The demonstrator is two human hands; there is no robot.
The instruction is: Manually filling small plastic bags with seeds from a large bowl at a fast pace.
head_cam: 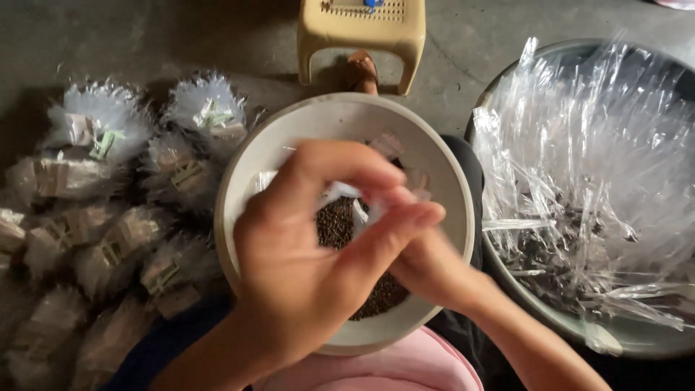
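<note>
A white bowl (289, 137) rests on my lap with small dark seeds (334, 223) in it. Over the bowl, my left hand (304, 261) pinches a small clear plastic bag (362, 206) partly filled with the seeds. My right hand (431, 271) sits lower, mostly hidden behind the left, and its fingers meet the same bag from beneath. The fingers are blurred.
Several filled, tied clear packets with paper labels (108, 217) lie heaped on the floor at left. A large metal basin (637, 337) at right holds a pile of empty clear bags (586, 166) over dark seeds. A beige plastic stool (362, 32) and a sandalled foot (362, 72) are at the top.
</note>
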